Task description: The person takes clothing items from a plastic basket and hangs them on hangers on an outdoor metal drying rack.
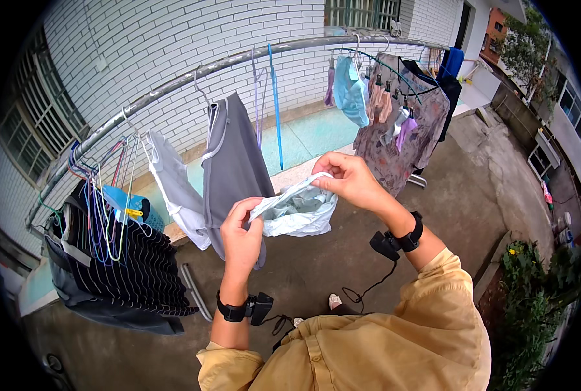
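Note:
A small pale blue-white garment [300, 215] hangs stretched between my two hands in front of me. My left hand [241, 229] pinches one end of its waistband, and my right hand [342, 178] grips the other end, a little higher. Behind my left hand, a grey sleeveless top [232, 151] hangs from the metal rail [285, 47], with a white garment [175, 185] beside it. Beyond my right hand, a patterned blouse [398, 141] hangs near a clip hanger [393, 71] that holds light-blue underwear [350, 93] and small socks.
A bunch of hangers [107, 210] and a dark striped garment [144, 264] hang at the left end. A blue hanger [275, 107] hangs edge-on mid-rail. The white brick wall [173, 39] stands behind; plants [530, 293] grow at the right.

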Tool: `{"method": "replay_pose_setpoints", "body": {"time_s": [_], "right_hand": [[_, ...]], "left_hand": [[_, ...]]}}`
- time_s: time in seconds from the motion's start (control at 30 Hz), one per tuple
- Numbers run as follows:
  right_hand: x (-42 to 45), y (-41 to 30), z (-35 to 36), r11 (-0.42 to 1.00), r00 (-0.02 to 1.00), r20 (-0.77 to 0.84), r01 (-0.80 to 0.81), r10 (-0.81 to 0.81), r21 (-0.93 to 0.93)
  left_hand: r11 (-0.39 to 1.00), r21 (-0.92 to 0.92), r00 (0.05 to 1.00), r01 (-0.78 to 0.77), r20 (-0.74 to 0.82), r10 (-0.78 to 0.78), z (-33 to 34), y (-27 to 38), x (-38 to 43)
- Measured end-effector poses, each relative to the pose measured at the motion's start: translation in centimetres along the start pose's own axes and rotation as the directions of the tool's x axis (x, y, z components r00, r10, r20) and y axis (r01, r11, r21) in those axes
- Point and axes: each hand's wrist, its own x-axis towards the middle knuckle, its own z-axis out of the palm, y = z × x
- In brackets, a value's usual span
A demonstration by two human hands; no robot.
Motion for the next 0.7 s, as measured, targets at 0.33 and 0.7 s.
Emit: {"method": "replay_pose_setpoints", "body": {"time_s": [0.33, 0.7], "right_hand": [[1.8, 4.1, -2.8, 0.901, 0.929, -0.011, -0.357, 0.371, 0.247], [0.9, 0.3, -3.0, 0.535, 0.927, 0.207, -0.352, 0.313, 0.768]], "left_hand": [[0.929, 0.06, 0.907, 0.366, 0.198, -0.37, -1.5, -3.5, 1.7], [0.757, -0.582, 0.953, 0.298, 0.228, -0.2, 0.0, -4.0, 1.8]]}}
